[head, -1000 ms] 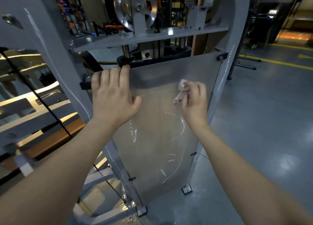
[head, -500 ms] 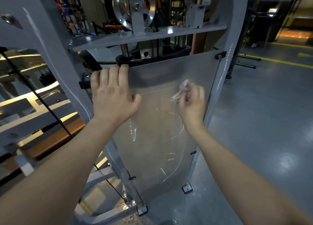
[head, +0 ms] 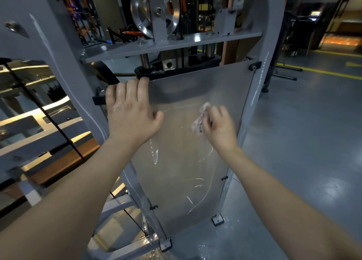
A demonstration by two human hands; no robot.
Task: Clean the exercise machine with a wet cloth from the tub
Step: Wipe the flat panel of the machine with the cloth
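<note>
Around the exercise machine [head: 64, 68] lie a glossy grey floor [head: 303, 142] with a yellow line [head: 323, 72] far right, a shiny metal pulley [head: 154, 11] above its flat crossbar, and a thin black cable [head: 49, 118] slanting at the left. The smooth, cloudy plastic panel [head: 186, 171] on its near face is streaked with wet arcs. The left hand [head: 129, 113] lies flat at the panel's top left corner with fingers straight and together, while the right hand [head: 219, 126] bunches a crumpled pale cloth [head: 198, 122] against the panel's upper right.

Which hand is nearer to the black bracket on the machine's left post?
Left. The left hand rests on the panel's top edge, just beside the black bracket; the right hand, holding the cloth, is across the panel.
</note>
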